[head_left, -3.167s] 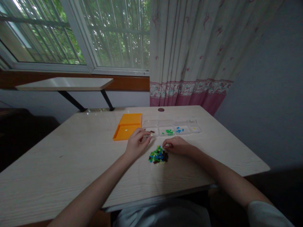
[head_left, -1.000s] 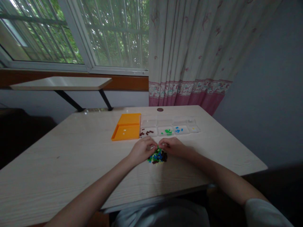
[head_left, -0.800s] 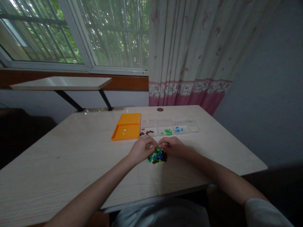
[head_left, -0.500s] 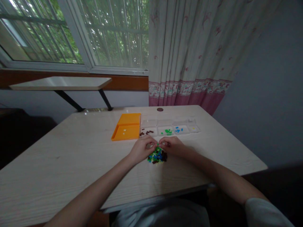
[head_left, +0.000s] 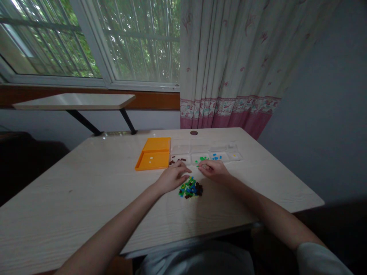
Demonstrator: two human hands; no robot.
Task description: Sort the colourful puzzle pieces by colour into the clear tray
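A heap of small building bricks (head_left: 190,188) in green, blue, brown and pale yellow lies on the table in front of me. My left hand (head_left: 174,177) rests at the heap's upper left, thumb and fingers apart, with nothing between them. Just beyond the heap, my right hand (head_left: 212,169) pinches a small green brick (head_left: 198,166) at its fingertips, close to the near edge of a clear compartment box (head_left: 187,163). Sorted inside that box are brown bricks (head_left: 181,159), green bricks (head_left: 204,158), blue bricks (head_left: 217,157) and a yellow piece (head_left: 235,155), each colour in its own compartment.
An open orange case (head_left: 156,144) stands left of the clear box, with a few white pieces (head_left: 151,157) in it. A raised shelf (head_left: 74,100) on dark legs is at the back left. A round dark disc (head_left: 194,133) sits near the table's (head_left: 100,198) far edge.
My hands have parted above the heap. The right one has moved up towards the clear box with a green brick, while the left one's fingers have opened.
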